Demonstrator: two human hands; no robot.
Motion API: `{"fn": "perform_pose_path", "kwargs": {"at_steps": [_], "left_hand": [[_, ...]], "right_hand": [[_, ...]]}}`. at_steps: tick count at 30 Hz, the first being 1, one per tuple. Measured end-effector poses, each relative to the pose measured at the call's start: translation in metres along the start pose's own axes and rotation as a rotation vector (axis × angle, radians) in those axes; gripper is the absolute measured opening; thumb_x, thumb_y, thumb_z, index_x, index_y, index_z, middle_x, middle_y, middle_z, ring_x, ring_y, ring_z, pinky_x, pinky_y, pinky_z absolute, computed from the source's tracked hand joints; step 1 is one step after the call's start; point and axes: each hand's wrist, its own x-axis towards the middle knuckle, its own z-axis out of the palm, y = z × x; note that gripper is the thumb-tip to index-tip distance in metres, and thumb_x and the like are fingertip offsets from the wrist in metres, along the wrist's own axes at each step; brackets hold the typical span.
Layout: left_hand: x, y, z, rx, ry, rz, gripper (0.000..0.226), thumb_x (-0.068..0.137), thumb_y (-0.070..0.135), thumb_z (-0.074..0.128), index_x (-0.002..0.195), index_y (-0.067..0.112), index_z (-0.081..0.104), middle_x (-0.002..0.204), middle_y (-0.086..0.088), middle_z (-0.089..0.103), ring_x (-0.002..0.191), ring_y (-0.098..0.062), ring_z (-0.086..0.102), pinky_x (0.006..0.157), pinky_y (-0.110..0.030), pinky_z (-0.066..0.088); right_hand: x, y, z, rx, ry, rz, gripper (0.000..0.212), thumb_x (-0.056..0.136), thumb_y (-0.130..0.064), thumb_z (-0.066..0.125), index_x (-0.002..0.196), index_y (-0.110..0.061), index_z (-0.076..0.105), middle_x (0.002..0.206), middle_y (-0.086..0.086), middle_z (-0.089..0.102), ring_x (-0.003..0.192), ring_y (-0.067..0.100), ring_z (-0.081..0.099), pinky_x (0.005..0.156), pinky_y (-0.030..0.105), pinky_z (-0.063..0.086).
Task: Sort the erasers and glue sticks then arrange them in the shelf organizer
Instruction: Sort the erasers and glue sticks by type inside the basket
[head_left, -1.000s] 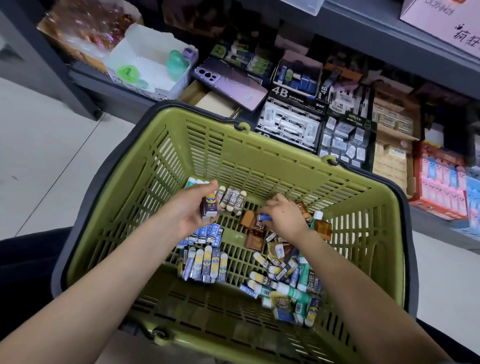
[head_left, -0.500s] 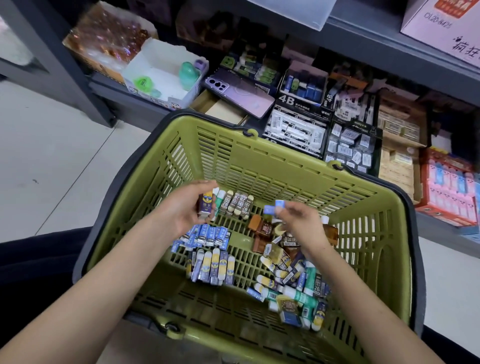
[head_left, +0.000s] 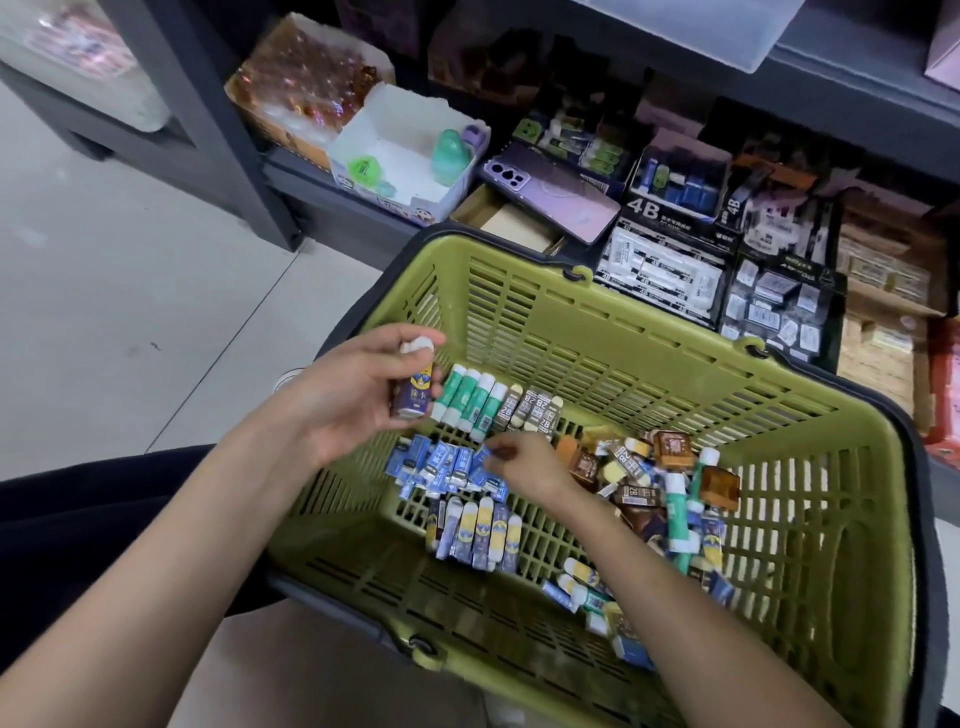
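Observation:
A green plastic basket (head_left: 649, 332) holds erasers and glue sticks. Sorted rows lie on its floor: green glue sticks (head_left: 470, 397), grey 2B erasers (head_left: 535, 410), blue erasers (head_left: 441, 467) and yellow-and-blue erasers (head_left: 480, 535). A mixed pile (head_left: 654, 499) lies to the right. My left hand (head_left: 353, 395) grips a small stack of purple-and-yellow erasers (head_left: 413, 397) over the basket's left wall. My right hand (head_left: 524, 465) is down at the right end of the blue row, its fingertips pinching a blue eraser (head_left: 480, 462) there.
Behind the basket, a dark shelf holds display boxes: 4B eraser boxes (head_left: 665, 270), a black box of wrapped erasers (head_left: 779, 306), a white carton with green items (head_left: 410, 161) and a purple phone (head_left: 550, 192). Pale tiled floor lies to the left.
My right hand lifted a blue eraser out of the mixed pile and carried it left and down to the blue row. My left hand rose slightly with its stack. The view shifted.

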Motion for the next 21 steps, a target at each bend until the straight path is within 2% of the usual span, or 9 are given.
{"fn": "perform_pose_path", "kwargs": {"at_steps": [2,5,6,9,12,16,17,20,21], "left_hand": [[0.001,-0.003,-0.002,0.04,0.018,-0.009,0.03,0.073,0.013,0.06,0.102,0.015,0.065,0.078,-0.004,0.062,0.07,-0.015,0.061,0.058,-0.027,0.051],[0.003,-0.007,-0.002,0.048,0.014,-0.017,0.034,0.072,0.012,0.062,0.105,0.014,0.065,0.084,-0.006,0.06,0.069,-0.015,0.062,0.059,-0.028,0.052],[0.003,-0.008,-0.002,0.037,0.008,-0.02,0.035,0.071,0.012,0.063,0.107,0.013,0.064,0.085,-0.006,0.059,0.068,-0.015,0.063,0.059,-0.027,0.053],[0.005,-0.01,-0.002,0.034,-0.003,-0.025,0.037,0.071,0.011,0.063,0.109,0.012,0.064,0.085,-0.007,0.058,0.067,-0.014,0.064,0.059,-0.026,0.053],[0.007,-0.01,-0.001,0.028,0.002,-0.028,0.037,0.07,0.011,0.064,0.107,0.013,0.065,0.081,-0.005,0.061,0.066,-0.014,0.065,0.058,-0.026,0.053],[0.009,-0.013,0.0,0.02,0.006,-0.038,0.032,0.08,0.005,0.06,0.111,0.011,0.063,0.078,-0.004,0.064,0.067,-0.014,0.064,0.059,-0.026,0.054],[0.009,-0.015,0.0,0.019,0.004,-0.044,0.031,0.083,0.003,0.058,0.112,0.011,0.062,0.079,-0.005,0.064,0.067,-0.014,0.064,0.059,-0.027,0.054],[0.01,-0.019,0.001,0.015,0.01,-0.068,0.027,0.087,-0.001,0.054,0.109,0.013,0.063,0.085,-0.007,0.063,0.07,-0.015,0.065,0.063,-0.029,0.057],[0.011,-0.02,0.002,0.01,0.011,-0.079,0.029,0.088,-0.004,0.052,0.107,0.015,0.064,0.088,-0.008,0.063,0.073,-0.017,0.066,0.064,-0.031,0.057]], "right_hand": [[0.001,0.002,0.001,-0.003,0.031,-0.031,0.034,0.094,-0.01,0.056,0.127,-0.004,0.056,0.127,0.011,0.058,0.11,0.021,0.056,0.091,0.024,0.042],[-0.002,0.008,-0.001,0.11,0.09,-0.037,0.032,0.093,-0.01,0.058,0.124,-0.003,0.058,0.105,0.01,0.063,0.079,0.013,0.059,0.076,0.026,0.049],[-0.002,0.01,-0.002,0.175,0.116,-0.024,0.031,0.093,-0.009,0.058,0.123,-0.003,0.058,0.104,0.008,0.063,0.077,0.013,0.059,0.077,0.028,0.052],[-0.003,0.017,-0.003,0.366,0.271,0.066,0.028,0.09,-0.007,0.061,0.117,0.0,0.062,0.114,0.012,0.064,0.093,0.02,0.061,0.091,0.038,0.052],[0.0,0.02,0.0,0.373,0.3,0.172,0.02,0.09,-0.014,0.064,0.105,-0.003,0.07,0.115,0.012,0.064,0.096,0.023,0.061,0.091,0.043,0.051],[0.006,0.016,0.009,0.347,0.294,0.287,0.027,0.09,-0.011,0.063,0.114,0.001,0.064,0.091,0.007,0.067,0.076,0.025,0.064,0.081,0.046,0.056],[0.007,0.015,0.011,0.308,0.298,0.3,0.029,0.09,-0.007,0.061,0.118,0.001,0.061,0.092,0.007,0.066,0.074,0.025,0.065,0.078,0.046,0.057],[0.01,0.018,0.015,0.196,0.303,0.287,0.034,0.088,0.001,0.059,0.122,-0.001,0.058,0.119,0.015,0.062,0.085,0.029,0.068,0.076,0.044,0.058],[0.009,0.019,0.016,0.171,0.297,0.265,0.032,0.088,-0.001,0.061,0.121,-0.002,0.06,0.118,0.015,0.063,0.086,0.029,0.068,0.076,0.044,0.058]]}}
